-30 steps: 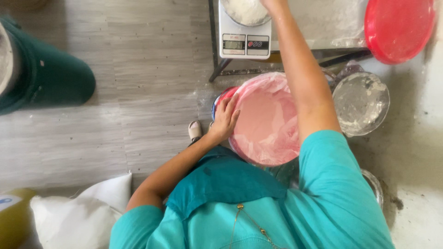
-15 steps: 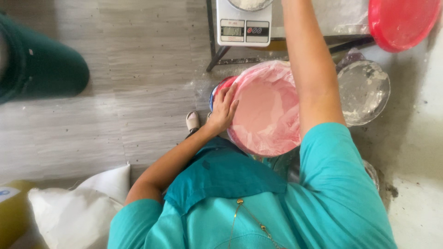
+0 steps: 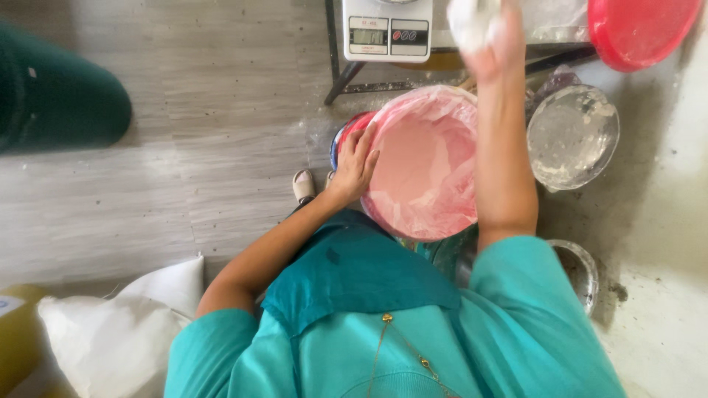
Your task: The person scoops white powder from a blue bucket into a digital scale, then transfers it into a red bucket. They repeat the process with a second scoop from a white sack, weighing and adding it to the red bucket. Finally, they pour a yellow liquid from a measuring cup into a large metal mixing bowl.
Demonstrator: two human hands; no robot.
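While left hand (image 3: 355,163) steadies bucket (image 3: 424,158) rim

Grey wood-look floor (image 3: 184,147). Digital scale (image 3: 387,29) sat at top centre, red round lid (image 3: 641,29) at top right. Flour-dusted glass bowl (image 3: 571,136) stood right of it, a metal bowl (image 3: 579,269) lower. Dark green container (image 3: 51,96) at far left, white sack (image 3: 118,339) at bottom left.
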